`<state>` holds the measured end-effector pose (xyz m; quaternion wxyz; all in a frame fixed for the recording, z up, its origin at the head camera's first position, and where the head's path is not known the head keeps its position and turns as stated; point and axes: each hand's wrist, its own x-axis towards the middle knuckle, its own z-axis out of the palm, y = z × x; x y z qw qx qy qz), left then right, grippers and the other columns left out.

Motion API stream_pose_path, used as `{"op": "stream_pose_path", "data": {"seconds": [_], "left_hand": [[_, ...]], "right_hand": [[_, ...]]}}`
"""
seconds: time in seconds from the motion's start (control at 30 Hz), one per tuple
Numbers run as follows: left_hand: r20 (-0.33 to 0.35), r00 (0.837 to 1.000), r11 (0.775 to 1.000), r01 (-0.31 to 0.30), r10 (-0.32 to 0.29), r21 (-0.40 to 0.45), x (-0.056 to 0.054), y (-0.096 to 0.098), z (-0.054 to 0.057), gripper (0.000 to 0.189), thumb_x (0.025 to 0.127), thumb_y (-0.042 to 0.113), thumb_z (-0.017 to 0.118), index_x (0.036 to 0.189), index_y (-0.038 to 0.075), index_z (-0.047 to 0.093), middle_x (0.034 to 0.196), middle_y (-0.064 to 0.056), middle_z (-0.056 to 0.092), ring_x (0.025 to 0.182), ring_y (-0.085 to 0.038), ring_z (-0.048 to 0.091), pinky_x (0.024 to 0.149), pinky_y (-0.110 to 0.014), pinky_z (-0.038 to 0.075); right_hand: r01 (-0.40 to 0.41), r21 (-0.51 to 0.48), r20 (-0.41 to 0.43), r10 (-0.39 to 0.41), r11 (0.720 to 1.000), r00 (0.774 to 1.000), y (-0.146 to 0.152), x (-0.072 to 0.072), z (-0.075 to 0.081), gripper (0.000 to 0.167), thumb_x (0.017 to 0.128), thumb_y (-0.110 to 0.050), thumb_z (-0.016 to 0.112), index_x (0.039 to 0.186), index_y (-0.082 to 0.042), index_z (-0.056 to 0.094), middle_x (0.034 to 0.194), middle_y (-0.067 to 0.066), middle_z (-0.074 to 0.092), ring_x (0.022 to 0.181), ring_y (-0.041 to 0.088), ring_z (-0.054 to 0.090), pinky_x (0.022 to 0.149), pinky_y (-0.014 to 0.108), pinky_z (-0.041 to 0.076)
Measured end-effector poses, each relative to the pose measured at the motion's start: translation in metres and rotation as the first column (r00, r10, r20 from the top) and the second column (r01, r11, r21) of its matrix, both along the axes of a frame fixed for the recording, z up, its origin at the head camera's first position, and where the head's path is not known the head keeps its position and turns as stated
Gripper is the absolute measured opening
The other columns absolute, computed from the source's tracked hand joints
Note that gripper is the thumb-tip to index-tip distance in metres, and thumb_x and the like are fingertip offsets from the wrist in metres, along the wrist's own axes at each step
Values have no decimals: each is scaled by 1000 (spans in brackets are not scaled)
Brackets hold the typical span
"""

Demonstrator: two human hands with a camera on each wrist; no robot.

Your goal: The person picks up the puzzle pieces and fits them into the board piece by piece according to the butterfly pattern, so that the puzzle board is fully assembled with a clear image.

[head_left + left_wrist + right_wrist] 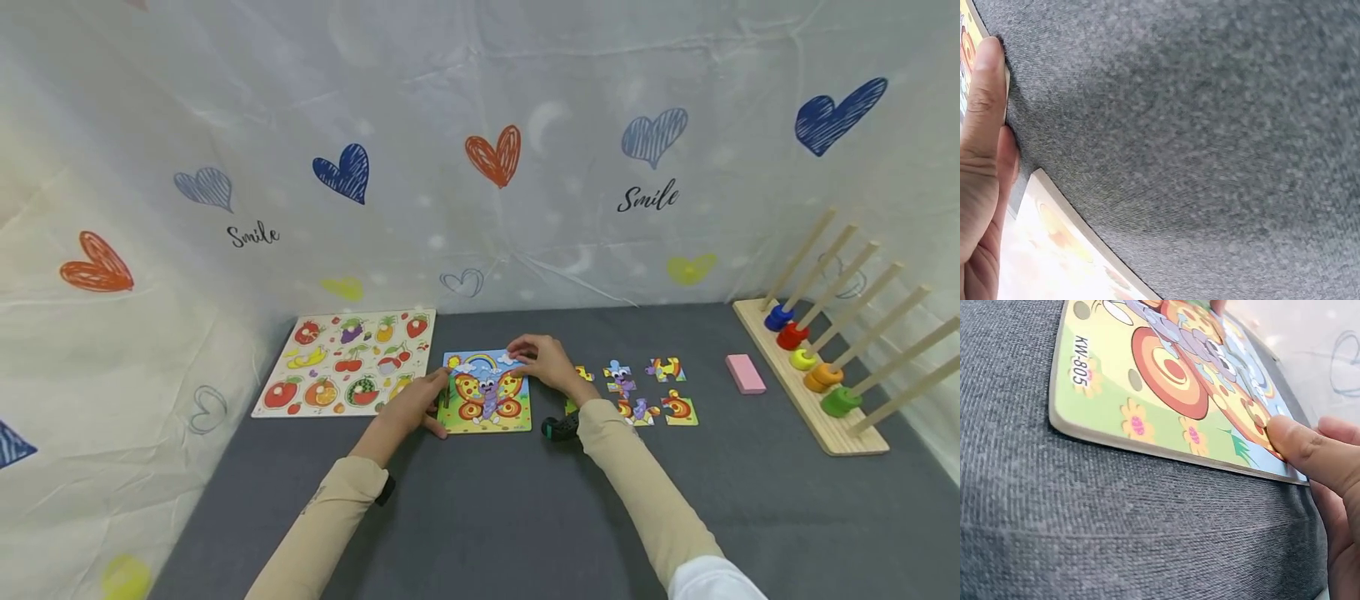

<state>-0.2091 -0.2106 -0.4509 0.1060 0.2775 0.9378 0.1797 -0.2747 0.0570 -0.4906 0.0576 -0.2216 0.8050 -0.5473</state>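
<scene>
The butterfly board (489,400) lies between my hands, nearly square, with no clear long axis. My left hand (412,403) grips its left edge; my right hand (551,362) pinches its far right corner. Neither is nearer: both touch it. Loose puzzle pieces (679,408) lie rightward of my right hand.

Butterfly board (489,398) between fruit board (341,372) and puzzle pieces (620,380), peg rack (797,390) far right

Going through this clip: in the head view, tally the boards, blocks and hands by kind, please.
Butterfly picture board: 1
Fruit picture board: 1
Wooden peg board: 1
Pink block: 1
Hands, left hand and right hand: 2
Total: 6
</scene>
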Motion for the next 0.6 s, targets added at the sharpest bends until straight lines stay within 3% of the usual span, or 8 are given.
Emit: {"op": "stream_pose_path", "data": {"seconds": [0.2, 0.47, 0.6], "left_hand": [[-17, 1000, 1000, -7, 7, -4, 1, 0, -2, 54, 65, 22, 87, 99, 4, 48, 145, -23, 39, 92, -28, 60, 74, -33, 51], [-25, 1000, 1000, -7, 6, -28, -1, -1, -3, 56, 65, 24, 87, 101, 5, 49, 146, -21, 38, 86, -25, 61, 73, -32, 51], [-24, 1000, 1000, 4, -4, -7, 0, -3, -2, 59, 65, 23, 87, 107, 4, 50, 145, -22, 39, 93, -28, 61, 74, -32, 52]], "right_hand": [[7, 13, 8, -7, 1000, 1000, -1, 1, -1, 36, 78, 1, 77, 111, 5, 64, 107, 18, 66, 104, 29, 64, 86, 26, 50], [21, 32, 35, -22, 999, 999, 0, 1, 0, 36, 78, 0, 76, 112, 4, 64, 108, 17, 66, 105, 28, 63, 87, 28, 50], [-7, 45, 38, 6, 999, 999, -1, 1, 2, 37, 79, -1, 76, 114, 4, 63, 111, 16, 65, 107, 28, 62, 88, 29, 50]]}}
